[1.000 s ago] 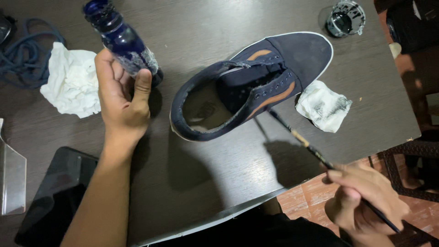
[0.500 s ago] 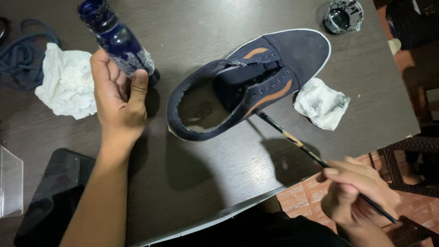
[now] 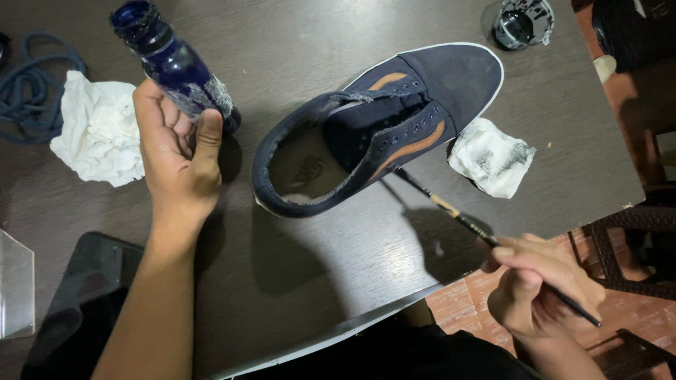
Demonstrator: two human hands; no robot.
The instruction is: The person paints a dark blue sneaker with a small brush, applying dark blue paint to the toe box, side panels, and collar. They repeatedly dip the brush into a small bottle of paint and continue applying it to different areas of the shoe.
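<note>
A dark navy shoe (image 3: 394, 119) with orange side stripes and a white sole lies laceless on the dark table (image 3: 331, 260), toe pointing to the far right. My right hand (image 3: 539, 285) pinches a long thin paintbrush (image 3: 458, 211) whose tip touches the shoe's near side. My left hand (image 3: 176, 151) is wrapped around the lower part of a blue plastic bottle (image 3: 169, 60) that stands to the left of the shoe.
A crumpled white cloth (image 3: 102, 137) and blue laces (image 3: 32, 88) lie at the far left. A stained white cloth (image 3: 493, 156) sits right of the shoe. A small round container (image 3: 522, 22) is at the far right edge. A black tablet (image 3: 88, 302) and a clear sheet (image 3: 15, 285) lie near left. A chair (image 3: 630, 253) stands at right.
The brush tip has come in from beside the shoe to touch its near side. My left hand has stayed on the bottle.
</note>
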